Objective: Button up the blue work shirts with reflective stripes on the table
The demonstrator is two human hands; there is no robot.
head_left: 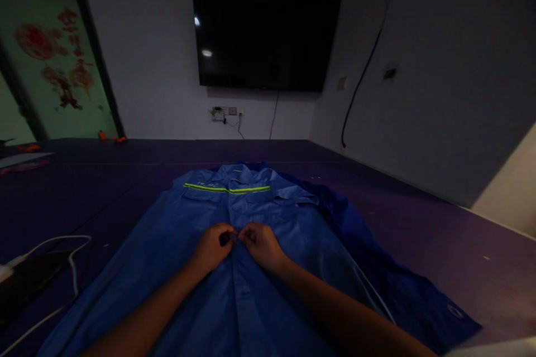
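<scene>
A blue work shirt (276, 259) with a yellow-green stripe across its chest lies spread out face up, its collar away from me. Both my hands meet at its front placket, a little below the chest pockets. My left hand (214, 245) pinches the placket edge between thumb and fingers. Close against it, my right hand (260, 242) pinches the same strip from the other side. Whatever button lies between the fingertips is hidden. Under the shirt's right side lies a darker blue garment (368, 245), one sleeve reaching toward the lower right.
At the left a white cable (74, 268) curls beside a dark flat object (36, 276). A large television (266, 39) hangs on the far wall above sockets (229, 112). Small orange objects (119, 139) sit by the glass door (58, 67). A black cable (368, 61) hangs along the right wall.
</scene>
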